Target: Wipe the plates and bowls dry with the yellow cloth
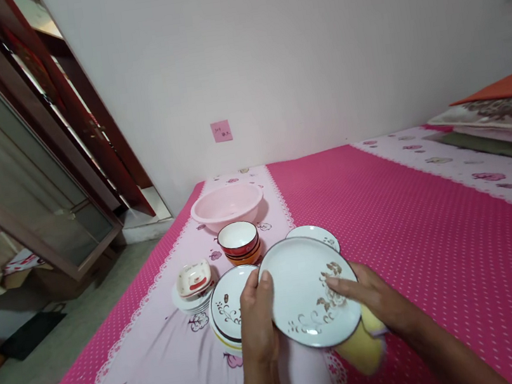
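Observation:
A white plate (302,288) with a dark rim and brown flower pattern is held up, tilted toward me, over the bed. My left hand (259,326) grips its left edge, thumb along the rim. The right hand (372,296) clasps the opposite side, its thumb on the flowers and its other fingers hidden behind. A yellow cloth (364,352) hangs below the plate from that hand. Left of my left hand lies a stack of similar plates (227,305). Another patterned plate (314,232) rests on the bed behind the held one, partly covered by it.
Red and orange bowls (240,246) stand stacked behind the plates, with a pink basin (227,206) farther back. Small square dishes (195,279) sit on a pile of white saucers (191,304) at the left. Folded bedding (504,116) lies at the far right, near the wall.

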